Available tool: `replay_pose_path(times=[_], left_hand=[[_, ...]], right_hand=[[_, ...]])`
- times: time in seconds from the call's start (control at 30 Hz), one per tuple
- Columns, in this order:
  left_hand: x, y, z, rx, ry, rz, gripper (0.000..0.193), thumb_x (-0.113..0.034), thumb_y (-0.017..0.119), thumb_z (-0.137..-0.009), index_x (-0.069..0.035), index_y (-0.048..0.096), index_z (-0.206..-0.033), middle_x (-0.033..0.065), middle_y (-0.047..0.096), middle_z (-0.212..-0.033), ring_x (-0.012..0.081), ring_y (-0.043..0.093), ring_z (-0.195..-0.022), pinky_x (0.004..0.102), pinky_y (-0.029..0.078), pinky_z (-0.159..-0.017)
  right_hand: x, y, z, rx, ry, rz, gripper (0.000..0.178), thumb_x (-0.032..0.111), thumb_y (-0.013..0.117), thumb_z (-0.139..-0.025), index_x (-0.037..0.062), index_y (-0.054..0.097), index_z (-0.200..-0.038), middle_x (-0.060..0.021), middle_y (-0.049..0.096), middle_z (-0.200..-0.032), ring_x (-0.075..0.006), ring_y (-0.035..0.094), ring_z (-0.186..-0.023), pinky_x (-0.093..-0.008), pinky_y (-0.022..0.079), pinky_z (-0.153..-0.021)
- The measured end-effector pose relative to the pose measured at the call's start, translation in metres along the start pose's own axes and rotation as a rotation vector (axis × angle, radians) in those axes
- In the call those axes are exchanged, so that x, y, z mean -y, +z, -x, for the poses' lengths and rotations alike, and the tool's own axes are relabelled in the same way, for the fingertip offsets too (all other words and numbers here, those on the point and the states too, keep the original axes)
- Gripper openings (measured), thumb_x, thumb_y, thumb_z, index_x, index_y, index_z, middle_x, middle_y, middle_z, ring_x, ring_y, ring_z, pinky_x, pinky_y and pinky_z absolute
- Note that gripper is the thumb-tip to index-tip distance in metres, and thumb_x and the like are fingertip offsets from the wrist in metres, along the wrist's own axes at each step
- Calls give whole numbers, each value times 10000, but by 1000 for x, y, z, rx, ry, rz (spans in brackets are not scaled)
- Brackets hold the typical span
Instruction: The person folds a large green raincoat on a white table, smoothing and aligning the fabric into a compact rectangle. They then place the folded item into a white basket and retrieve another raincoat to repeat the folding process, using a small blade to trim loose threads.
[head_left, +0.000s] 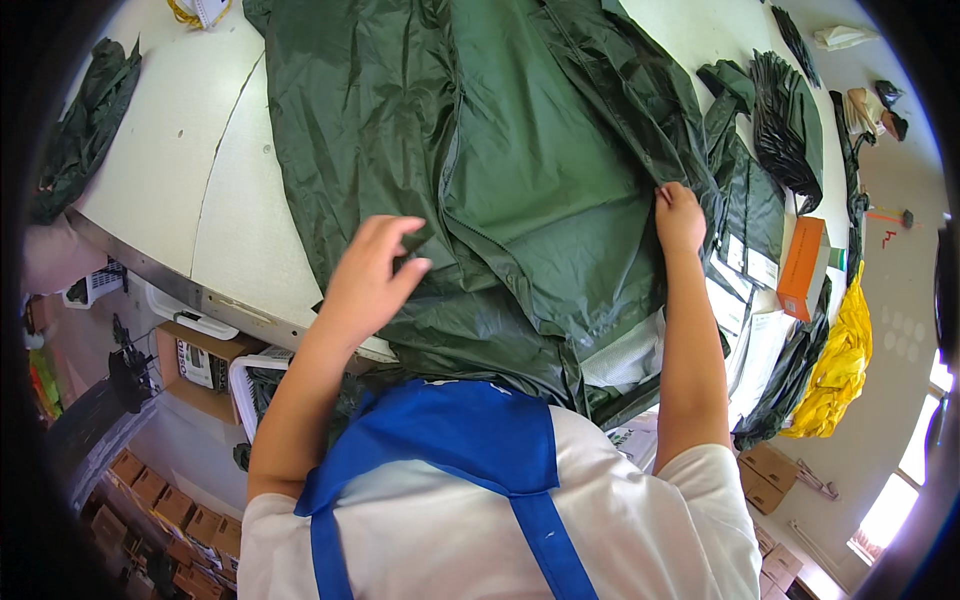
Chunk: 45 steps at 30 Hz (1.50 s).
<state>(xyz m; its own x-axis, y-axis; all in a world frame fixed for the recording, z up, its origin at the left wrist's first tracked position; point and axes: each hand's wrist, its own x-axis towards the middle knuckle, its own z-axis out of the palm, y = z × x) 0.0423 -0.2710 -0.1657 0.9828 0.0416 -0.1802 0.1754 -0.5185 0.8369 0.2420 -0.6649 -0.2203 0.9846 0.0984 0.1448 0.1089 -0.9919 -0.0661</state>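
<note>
A dark green rain jacket lies spread over the white table, with its zipper edge running down the middle and its lower part hanging toward me. My right hand pinches the jacket's edge on the right side, the fingers pressed together on the fabric. Over the left panel my left hand hovers with thumb and fingers apart and nothing between them. Below the jacket's lower right part, some whitish material shows.
Folded dark green pieces, an orange box and a yellow bundle lie along the right. Another dark garment rests at the far left of the table. Under the front edge stand a cardboard box and a white basket.
</note>
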Motion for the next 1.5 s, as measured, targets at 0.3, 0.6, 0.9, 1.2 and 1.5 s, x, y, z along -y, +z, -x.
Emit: replay_pose_path(times=[0.3,0.6,0.9,1.2,1.5], left_hand=[[-31,55,-81,108,-330,1373,835,-540,620,-841,-54,274,-1426,122,528,-1251,211,532,-1095,444,404,-975],[20,39,-47,-73,-345,1234,295,-6,499,-893,13,513,-1187,112,604,-1159,220,578,-1060,369,454,-933],[54,-3,17,-237,-304,1418,371,-29,499,-889,-8,466,-1259,118,537,-1254,218,529,-1123,370,404,-985],[-44,27,1,-173,468,-30,679,-203,810,-653,-37,480,-1223,151,513,-1220,308,490,-1156,395,389,-989],[-54,72,-13,-365,792,-67,162,-28,679,-685,-30,647,-845,53,551,-810,198,585,-687,292,481,-542]], right_hand=[[127,-131,121,695,-545,-817,160,4,640,-711,41,619,-866,-126,618,-818,-322,612,-750,-375,503,-661],[162,-92,91,291,-690,-717,341,42,626,-747,85,601,-1084,-104,599,-1161,-300,627,-947,-358,541,-745],[146,-45,38,26,-723,-707,241,-75,605,-695,78,641,-877,-67,620,-926,-248,624,-695,-334,507,-601],[163,-69,109,-171,-501,-905,291,-121,655,-581,82,687,-787,-58,508,-846,-148,521,-681,-243,420,-560],[138,-107,100,152,-123,-1412,327,126,578,-803,-16,486,-1084,-57,503,-891,-99,473,-790,-230,407,-740]])
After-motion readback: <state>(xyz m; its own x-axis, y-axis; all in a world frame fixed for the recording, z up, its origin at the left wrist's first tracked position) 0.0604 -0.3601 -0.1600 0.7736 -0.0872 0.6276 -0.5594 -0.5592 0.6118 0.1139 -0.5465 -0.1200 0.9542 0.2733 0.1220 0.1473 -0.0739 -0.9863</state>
